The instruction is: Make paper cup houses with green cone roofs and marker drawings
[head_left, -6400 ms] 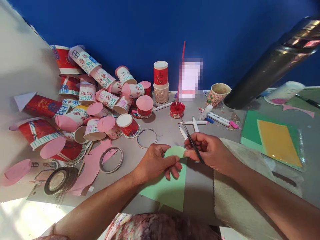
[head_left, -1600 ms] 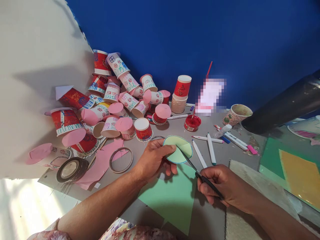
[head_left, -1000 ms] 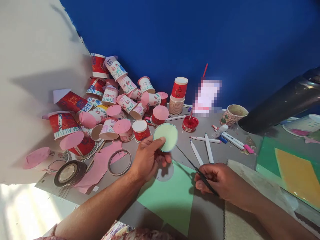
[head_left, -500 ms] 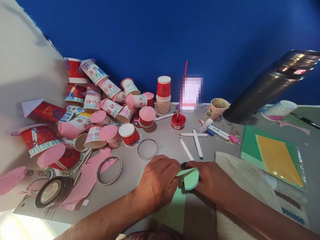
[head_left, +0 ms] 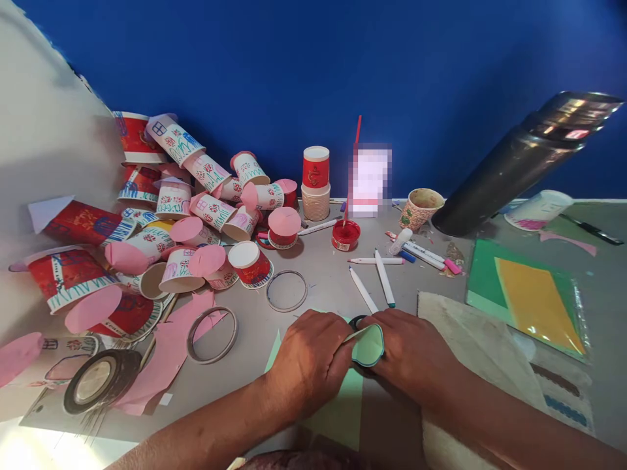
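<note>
Pale green paper [head_left: 371, 344] with a blue line along its edge is curled between my two hands. My left hand [head_left: 311, 359] is closed, pinching the paper's left side. My right hand [head_left: 416, 349] is closed around the paper's right side, its fingers mostly hidden. A black curved piece [head_left: 359, 321] shows between the hands; the rest of it is covered, so I cannot tell its kind. A flat light green sheet [head_left: 337, 414] lies on the table beneath the hands.
Decorated paper cups [head_left: 176, 267] are heaped at left, near tape rolls [head_left: 98, 385] and pink paper [head_left: 161, 356]. Markers [head_left: 385, 277], a red paint pot [head_left: 345, 236] and stacked cups [head_left: 316, 183] lie ahead. A black flask [head_left: 504, 176], cloth [head_left: 455, 339] and packaged sheets [head_left: 533, 300] stand or lie right.
My right hand has shifted slightly left, closer to my left hand. The green paper's curl has turned and looks rounder. The whole view has moved a little.
</note>
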A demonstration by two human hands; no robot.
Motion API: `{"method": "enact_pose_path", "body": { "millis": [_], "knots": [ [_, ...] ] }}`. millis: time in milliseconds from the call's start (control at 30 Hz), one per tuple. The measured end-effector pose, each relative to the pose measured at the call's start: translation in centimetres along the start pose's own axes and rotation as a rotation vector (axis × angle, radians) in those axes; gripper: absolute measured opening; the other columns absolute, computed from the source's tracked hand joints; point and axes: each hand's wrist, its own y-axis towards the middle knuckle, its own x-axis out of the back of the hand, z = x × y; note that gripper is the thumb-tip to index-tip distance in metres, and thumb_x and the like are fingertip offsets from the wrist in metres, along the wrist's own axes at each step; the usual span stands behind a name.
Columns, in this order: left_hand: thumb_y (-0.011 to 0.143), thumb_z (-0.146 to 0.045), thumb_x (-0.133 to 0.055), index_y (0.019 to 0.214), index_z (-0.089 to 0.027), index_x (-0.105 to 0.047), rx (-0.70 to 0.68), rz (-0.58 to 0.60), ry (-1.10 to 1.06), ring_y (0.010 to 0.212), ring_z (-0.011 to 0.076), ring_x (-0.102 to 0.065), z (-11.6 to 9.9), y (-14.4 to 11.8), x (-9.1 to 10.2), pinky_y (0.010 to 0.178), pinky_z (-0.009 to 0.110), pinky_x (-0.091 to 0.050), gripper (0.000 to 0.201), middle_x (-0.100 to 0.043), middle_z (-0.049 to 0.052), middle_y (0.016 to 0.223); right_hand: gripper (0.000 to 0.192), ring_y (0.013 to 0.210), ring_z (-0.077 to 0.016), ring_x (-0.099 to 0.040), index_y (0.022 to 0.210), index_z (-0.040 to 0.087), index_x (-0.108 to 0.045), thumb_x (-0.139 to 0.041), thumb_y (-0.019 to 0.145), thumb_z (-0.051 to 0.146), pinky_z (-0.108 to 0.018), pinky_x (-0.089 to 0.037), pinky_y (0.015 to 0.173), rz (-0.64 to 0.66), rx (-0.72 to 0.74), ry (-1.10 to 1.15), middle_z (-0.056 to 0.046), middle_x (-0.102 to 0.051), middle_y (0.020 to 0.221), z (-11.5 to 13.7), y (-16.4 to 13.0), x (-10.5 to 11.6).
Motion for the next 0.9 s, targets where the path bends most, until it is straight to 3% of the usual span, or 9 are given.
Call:
{"method": "enact_pose_path", "body": {
  "millis": [233,400,467,600,667,767,833,900],
  "knots": [
    [0.098,-0.016,-0.050,0.085,-0.017,-0.063,-0.076,-0.034,0.040,0.073,0.0189,-0.063,0.0,0.0,-0.1,0.071,0.033,-0.050,0.019,-0.070,0.005,0.078,0.005,0.088,-0.0235,-0.067,0.092,0.021,-0.067,-0.063,0.091,0.024,-0.032,-0.039,0.076,-0.006,0.010,0.049,-0.004,-0.071,0.089,0.0,-0.1,-0.2],
    [0.097,-0.016,-0.050,0.082,-0.017,-0.063,-0.078,-0.022,0.077,0.070,0.0191,-0.062,-0.1,-0.1,-0.5,0.069,0.034,-0.050,0.020,-0.069,0.005,0.076,0.010,0.069,-0.0153,-0.062,0.088,0.021,-0.069,-0.061,0.092,0.026,-0.030,-0.032,0.062,-0.036,-0.020,-0.002,-0.006,-0.066,0.103,0.3,-0.3,0.1],
    [0.097,-0.016,-0.050,0.080,-0.017,-0.062,-0.081,-0.017,0.071,0.069,0.0189,-0.062,-0.2,-0.1,-0.6,0.068,0.035,-0.050,0.021,-0.068,0.005,0.074,0.010,0.064,-0.0142,-0.060,0.087,0.021,-0.069,-0.061,0.091,0.026,-0.030,-0.029,0.059,0.008,-0.030,-0.022,-0.006,-0.066,0.100,0.4,-0.3,0.2],
    [0.093,-0.015,-0.054,0.086,-0.018,-0.067,-0.074,-0.150,-0.049,0.101,0.0247,-0.068,-0.4,0.0,-0.1,0.088,0.039,-0.053,0.014,-0.074,0.010,0.097,0.008,0.071,-0.0185,-0.064,0.087,0.020,-0.067,-0.062,0.090,0.025,-0.029,-0.030,0.061,0.103,-0.057,0.042,-0.003,-0.068,0.082,0.2,0.1,0.0],
    [0.092,-0.017,-0.056,0.087,-0.018,-0.068,0.046,-0.191,-0.209,0.100,0.0236,-0.067,-0.6,0.4,0.7,0.088,0.037,-0.053,0.013,-0.074,0.010,0.098,0.008,0.078,-0.0204,-0.066,0.089,0.019,-0.067,-0.065,0.089,0.026,-0.029,-0.033,0.064,0.093,-0.075,0.110,-0.005,-0.070,0.087,-0.2,0.3,-0.3],
    [0.093,-0.029,-0.059,0.073,-0.017,-0.064,0.465,-0.099,-0.547,0.065,0.0137,-0.057,-0.7,1.1,1.9,0.061,0.026,-0.045,0.024,-0.064,0.002,0.070,0.013,0.088,-0.0229,-0.067,0.097,0.019,-0.068,-0.068,0.086,0.025,-0.029,-0.036,0.069,0.076,-0.064,0.176,-0.007,-0.072,0.098,-0.6,0.5,-0.6],
    [0.090,-0.037,-0.063,0.065,-0.016,-0.060,0.686,-0.040,-0.762,0.054,0.0097,-0.046,-0.6,1.5,2.4,0.051,0.023,-0.034,0.033,-0.054,-0.001,0.058,0.014,0.087,-0.0231,-0.066,0.097,0.019,-0.068,-0.068,0.084,0.022,-0.030,-0.036,0.070,0.088,-0.058,0.189,-0.007,-0.072,0.099,-0.7,0.5,-0.5],
    [0.085,-0.042,-0.069,0.065,-0.016,-0.059,0.810,-0.032,-0.944,0.049,0.0073,-0.039,-0.2,1.7,2.3,0.048,0.021,-0.028,0.035,-0.048,-0.004,0.052,0.010,0.080,-0.0213,-0.064,0.092,0.019,-0.067,-0.067,0.082,0.020,-0.030,-0.035,0.068,0.113,-0.077,0.201,-0.006,-0.071,0.092,-0.6,0.4,-0.1]
  ]
}}
